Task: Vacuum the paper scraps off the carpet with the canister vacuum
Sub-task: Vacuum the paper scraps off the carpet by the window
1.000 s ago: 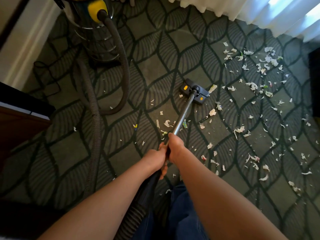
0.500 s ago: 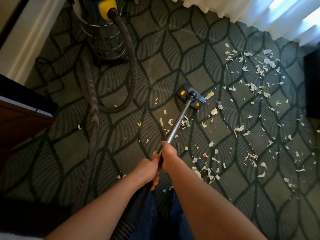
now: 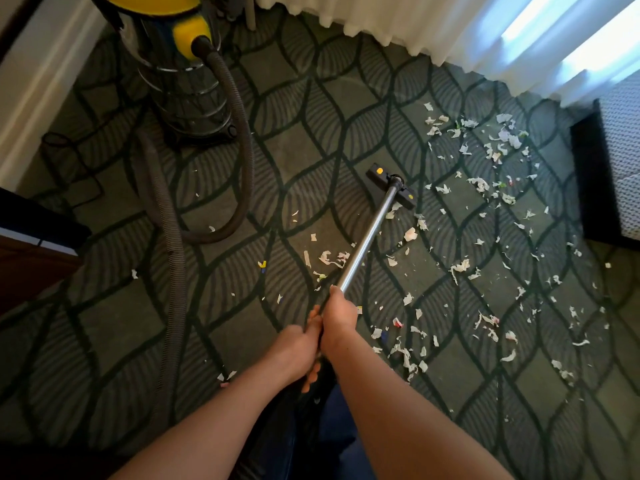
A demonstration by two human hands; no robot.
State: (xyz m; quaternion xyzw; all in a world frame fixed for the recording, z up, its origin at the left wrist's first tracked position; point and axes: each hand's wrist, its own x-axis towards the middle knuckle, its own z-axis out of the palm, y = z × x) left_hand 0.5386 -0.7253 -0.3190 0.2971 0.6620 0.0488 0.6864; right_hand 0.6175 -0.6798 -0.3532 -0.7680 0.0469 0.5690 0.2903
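with both hands, left hand [image 3: 298, 348] and right hand [image 3: 341, 315], clenched on the wand [image 3: 369, 237], we are pushing the floor head [image 3: 391, 184] farther out than a second ago, yet most paper scraps [image 3: 485, 188] are still littering the carpet [image 3: 311, 133] to its right

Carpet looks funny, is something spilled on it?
Yes. Torn paper scraps litter the carpet, thickest on the right near the curtain; more lie beside the wand. Both hands, left and right, hold the wand.
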